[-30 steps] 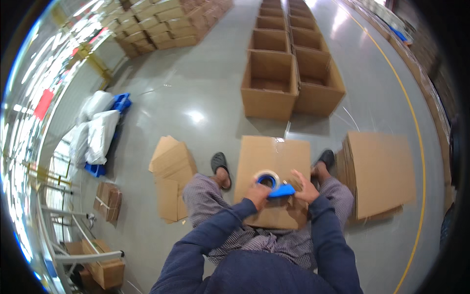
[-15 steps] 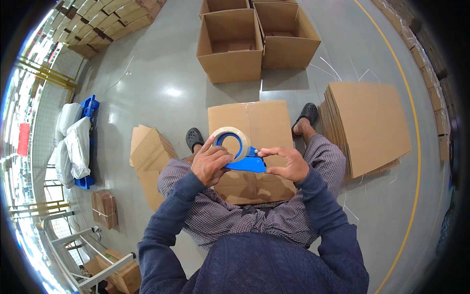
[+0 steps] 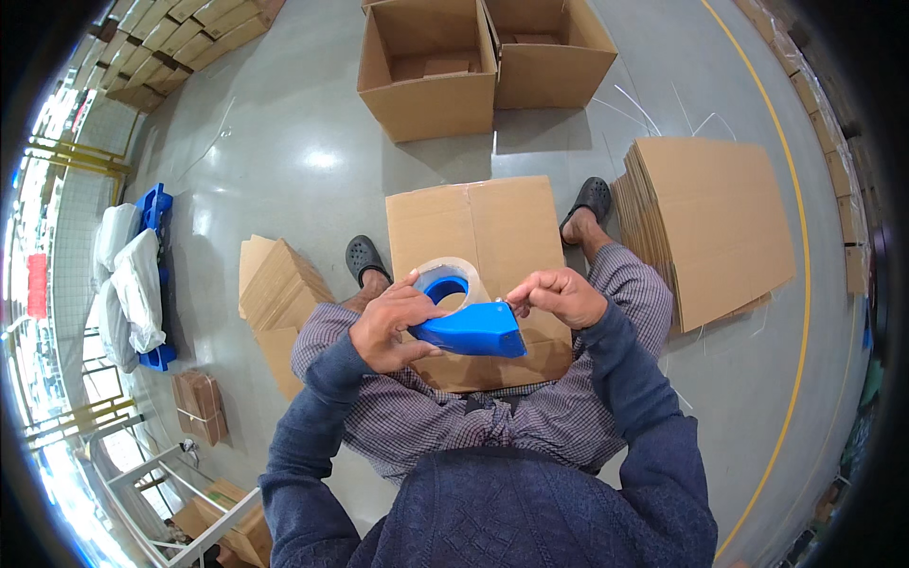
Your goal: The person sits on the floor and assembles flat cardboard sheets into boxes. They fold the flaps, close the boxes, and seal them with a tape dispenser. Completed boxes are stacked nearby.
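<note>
A blue tape dispenser carrying a wide roll of clear tape is held over a cardboard box. My left hand grips it from the left, fingers over the roll and thumb beneath the blue body. At the dispenser's right end, my right hand is closed, with thumb and index finger pinched by the metal fitting near the tape. What lies between those fingertips is too small to make out. The box stands between my legs with a seam running down its top.
Open cardboard boxes stand on the floor ahead. Flat cardboard sheets are stacked on the right, with a smaller stack on the left. White bags lie on a blue pallet farther left, and a metal ladder stands at lower left.
The dispenser has tilted, so more of its blue side shows, and it has come slightly nearer. My right fingers have closed from a spread hold into a pinch.
</note>
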Tool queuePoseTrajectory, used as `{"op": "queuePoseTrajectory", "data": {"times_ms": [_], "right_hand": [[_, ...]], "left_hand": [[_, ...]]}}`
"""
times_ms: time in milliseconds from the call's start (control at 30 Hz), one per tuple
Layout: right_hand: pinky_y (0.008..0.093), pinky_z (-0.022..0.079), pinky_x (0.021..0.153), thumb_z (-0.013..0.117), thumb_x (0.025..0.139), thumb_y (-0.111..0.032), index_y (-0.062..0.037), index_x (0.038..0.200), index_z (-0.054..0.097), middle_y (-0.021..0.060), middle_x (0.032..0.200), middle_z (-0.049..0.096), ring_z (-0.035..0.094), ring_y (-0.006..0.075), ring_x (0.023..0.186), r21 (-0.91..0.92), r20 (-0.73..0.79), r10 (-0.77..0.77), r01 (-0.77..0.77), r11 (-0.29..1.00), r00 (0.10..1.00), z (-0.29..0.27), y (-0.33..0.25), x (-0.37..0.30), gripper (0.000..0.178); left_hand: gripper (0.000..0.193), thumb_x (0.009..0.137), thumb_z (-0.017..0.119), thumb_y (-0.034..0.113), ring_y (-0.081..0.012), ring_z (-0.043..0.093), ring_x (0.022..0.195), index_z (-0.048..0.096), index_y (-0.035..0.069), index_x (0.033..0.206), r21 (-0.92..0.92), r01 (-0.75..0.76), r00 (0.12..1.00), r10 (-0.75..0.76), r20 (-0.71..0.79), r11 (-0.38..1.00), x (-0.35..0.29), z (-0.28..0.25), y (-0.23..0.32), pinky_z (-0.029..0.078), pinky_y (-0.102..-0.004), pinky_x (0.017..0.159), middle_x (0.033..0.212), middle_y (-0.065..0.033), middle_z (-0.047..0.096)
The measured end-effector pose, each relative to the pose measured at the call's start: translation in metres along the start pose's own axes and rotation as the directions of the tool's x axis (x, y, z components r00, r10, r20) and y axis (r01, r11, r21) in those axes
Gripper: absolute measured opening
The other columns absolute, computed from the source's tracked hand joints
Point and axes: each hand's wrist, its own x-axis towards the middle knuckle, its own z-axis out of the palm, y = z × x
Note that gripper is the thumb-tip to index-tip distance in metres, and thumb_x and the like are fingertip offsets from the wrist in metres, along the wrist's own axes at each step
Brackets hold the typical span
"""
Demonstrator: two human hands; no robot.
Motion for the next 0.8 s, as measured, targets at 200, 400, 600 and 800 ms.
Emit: {"op": "queuePoseTrajectory", "data": {"times_ms": [200,400,600,800], "right_hand": [[0.0299,0.051,0.09,0.064,0.091,-0.014,0.0044,0.12,0.055,0.0128,0.112,0.064,0.063,0.0161,0.099,0.041,0.056,-0.054,0.051,0.998,0.997,-0.004,0.005,0.004,0.036],[0.025,0.053,0.074,0.065,0.089,-0.008,0.0032,0.105,0.063,0.0076,0.093,0.068,0.064,0.0113,0.079,-0.15,-0.473,0.033,-0.118,0.982,0.88,0.007,0.009,0.017,0.019],[0.0214,0.052,0.066,0.067,0.087,-0.009,0.0036,0.103,0.064,0.0071,0.091,0.069,0.062,0.0081,0.074,-0.331,-0.669,-0.126,-0.142,0.933,0.732,-0.051,-0.02,0.008,0.02],[0.0184,0.048,0.061,0.068,0.087,-0.012,-0.002,0.106,0.062,0.0059,0.098,0.07,0.062,0.0064,0.077,-0.326,-0.813,-0.156,-0.218,0.92,0.56,-0.155,-0.084,-0.017,0.022]], "left_hand": [[0.053,0.065,0.081,0.022,-0.0305,0.061,0.098,0.065,0.007,0.114,-0.109,0.05,0.998,-0.046,0.037,0.993,0.006,-0.003,-0.005,0.02,-0.0553,0.113,0.095,-0.0135,0.067],[0.053,0.072,0.075,0.048,-0.0276,0.064,0.089,0.067,0.007,0.105,0.17,0.135,0.988,-0.145,0.044,0.976,0.016,-0.009,-0.019,0.022,-0.0532,0.112,0.088,-0.0127,0.068],[0.067,0.066,0.071,0.066,-0.0267,0.065,0.088,0.069,0.006,0.097,0.413,0.201,0.976,-0.215,-0.011,0.888,0.008,-0.067,-0.081,0.022,-0.0508,0.112,0.087,-0.0134,0.068],[0.065,0.063,0.071,0.067,-0.0241,0.065,0.071,0.07,0.006,0.086,0.603,0.59,0.785,-0.555,-0.274,0.537,-0.045,-0.169,-0.139,0.041,-0.0414,0.09,0.069,-0.0103,0.066]]}}
